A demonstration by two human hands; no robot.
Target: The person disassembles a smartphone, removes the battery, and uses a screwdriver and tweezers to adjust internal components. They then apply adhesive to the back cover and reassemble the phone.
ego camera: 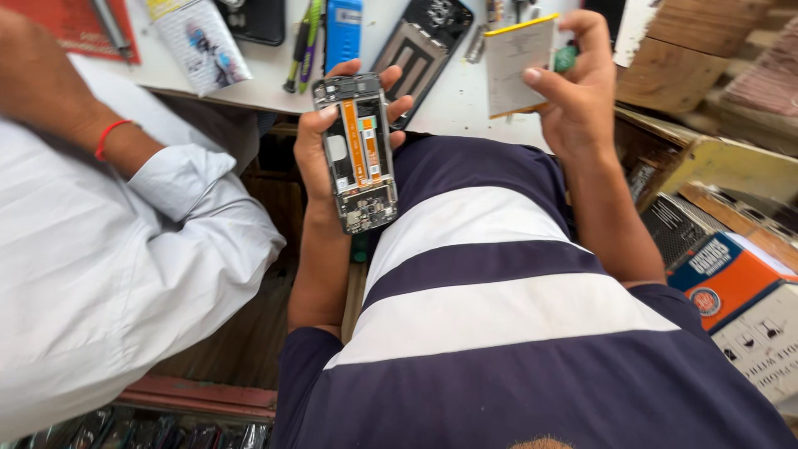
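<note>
My left hand grips an opened phone frame, back cover off, with orange ribbon cables and circuit parts showing. It is held upright over my lap, just in front of the white bench edge. My right hand holds a flat silver battery with a yellow edge, raised above the bench. A small green-handled tool is also pinched in that hand behind the battery. My navy and white striped shirt fills the lower frame.
A person in a white shirt sits at my left, a red thread on the wrist. On the bench lie a phone back cover, a blue tool, pens, a printed packet. Boxes and wood crowd the right.
</note>
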